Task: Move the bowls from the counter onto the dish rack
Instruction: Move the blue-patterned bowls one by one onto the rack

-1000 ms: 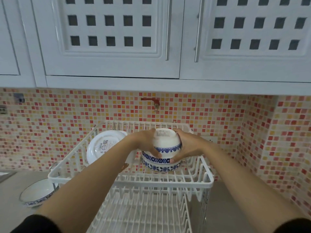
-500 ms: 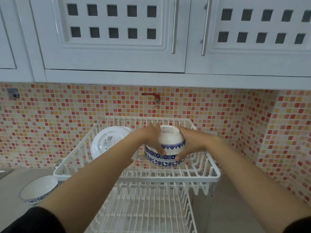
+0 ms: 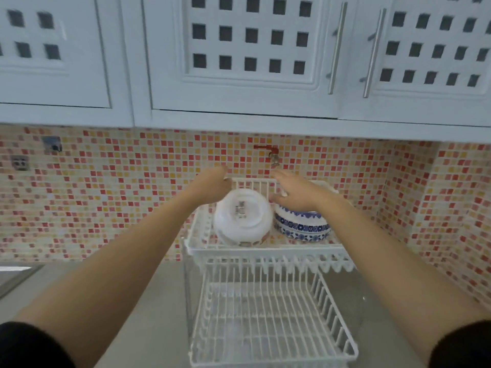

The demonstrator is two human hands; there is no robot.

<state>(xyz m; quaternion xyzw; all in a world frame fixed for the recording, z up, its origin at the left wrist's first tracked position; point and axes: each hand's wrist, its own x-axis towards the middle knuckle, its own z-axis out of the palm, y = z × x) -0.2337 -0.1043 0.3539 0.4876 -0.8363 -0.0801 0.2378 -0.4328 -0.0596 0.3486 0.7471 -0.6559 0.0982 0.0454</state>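
On the upper tier of the white wire dish rack [image 3: 265, 251], a white bowl [image 3: 242, 219] leans on its side with its base and printed mark facing me. To its right sits a blue-patterned bowl [image 3: 303, 226], upside down, its top hidden by my right wrist. My left hand [image 3: 212, 185] hovers just behind and above the white bowl, holding nothing. Fingers spread, my right hand [image 3: 296, 193] floats over the blue-patterned bowl without gripping it.
The rack's lower tier [image 3: 265, 328] juts toward me on the grey counter [image 3: 159, 301]. Mosaic tile walls close in behind and to the right. A red tap [image 3: 268, 151] sticks out above the rack. White cabinets [image 3: 239, 75] hang overhead. A sink edge [image 3: 16, 274] shows at left.
Both hands have let go of the blue-patterned bowl and lifted off it, opening. The view has swung left and up, so the rack sits further right and the counter bowl is out of frame.
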